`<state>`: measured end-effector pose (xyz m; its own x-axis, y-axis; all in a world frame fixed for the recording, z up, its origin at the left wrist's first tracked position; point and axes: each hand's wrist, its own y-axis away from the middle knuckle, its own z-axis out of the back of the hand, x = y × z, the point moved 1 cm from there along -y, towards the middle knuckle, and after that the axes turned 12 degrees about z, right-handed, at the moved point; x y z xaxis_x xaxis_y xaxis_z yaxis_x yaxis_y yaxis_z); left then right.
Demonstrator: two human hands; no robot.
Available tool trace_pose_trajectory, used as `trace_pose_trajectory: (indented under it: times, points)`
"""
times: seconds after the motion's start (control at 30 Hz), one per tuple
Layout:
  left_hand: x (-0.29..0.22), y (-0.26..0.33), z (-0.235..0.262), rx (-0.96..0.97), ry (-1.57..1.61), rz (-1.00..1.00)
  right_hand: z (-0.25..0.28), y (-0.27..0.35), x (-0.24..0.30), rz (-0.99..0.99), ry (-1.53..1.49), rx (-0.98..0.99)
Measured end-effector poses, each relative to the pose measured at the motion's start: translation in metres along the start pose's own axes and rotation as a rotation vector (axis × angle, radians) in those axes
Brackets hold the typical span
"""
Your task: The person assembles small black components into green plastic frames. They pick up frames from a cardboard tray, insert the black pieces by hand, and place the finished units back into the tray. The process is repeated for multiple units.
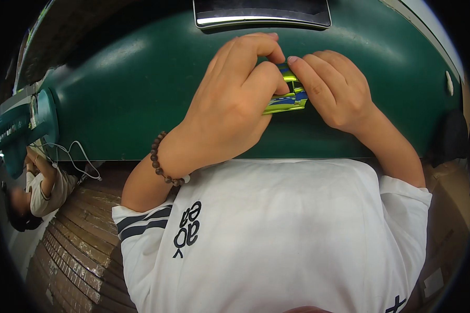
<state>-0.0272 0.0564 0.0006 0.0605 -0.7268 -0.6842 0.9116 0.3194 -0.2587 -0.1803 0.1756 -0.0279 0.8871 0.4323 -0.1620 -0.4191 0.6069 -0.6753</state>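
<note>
Both hands meet over the table, right of the view's middle, around a small shiny lime-green piece with blue markings and a cut-out [287, 106], which looks like a toy car's body shell. My left hand [235, 94] is closed on its left side, thumb and forefinger bent at its upper edge. A dark beaded bracelet [155, 156] circles the left wrist. My right hand [339, 88] grips the right end, its fingers curled together and the forefinger tip near the top. The fingers hide much of the piece.
The dark green tabletop [130, 99] spreads around my hands. A tablet-like device with a dark screen [263, 13] lies at the far edge. At the left are a teal stand-like object [48, 117], a white cable [70, 151] and another person [44, 188]. A small white object [449, 83] lies far right.
</note>
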Motion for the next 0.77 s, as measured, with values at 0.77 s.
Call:
trace_pose_trajectory:
  times: [0.77]
  points:
    - [0.020,0.029,-0.016,0.056,0.140,0.065,0.033,0.020,0.003,-0.176,-0.348,0.342]
